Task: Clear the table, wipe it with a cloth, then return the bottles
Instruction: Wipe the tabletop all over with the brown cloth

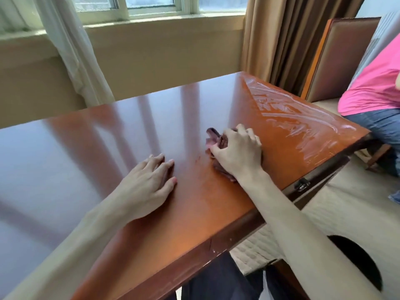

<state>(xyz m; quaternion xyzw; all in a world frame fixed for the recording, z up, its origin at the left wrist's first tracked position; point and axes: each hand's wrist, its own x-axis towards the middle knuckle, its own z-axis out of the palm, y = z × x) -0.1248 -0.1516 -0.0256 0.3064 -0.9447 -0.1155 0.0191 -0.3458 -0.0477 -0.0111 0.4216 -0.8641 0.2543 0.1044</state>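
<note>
Glossy wooden table: right hand grips a bunched cloth, shapeless, no clear axis; left hand lies flat, fingers spread.

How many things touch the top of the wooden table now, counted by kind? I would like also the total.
Bare hands: 2, the left hand resting flat and the right hand gripping the cloth.
Crumpled dark reddish cloth: 1.
Bottles: 0 in view.
Total on the glossy reddish-brown wooden table: 3.
</note>
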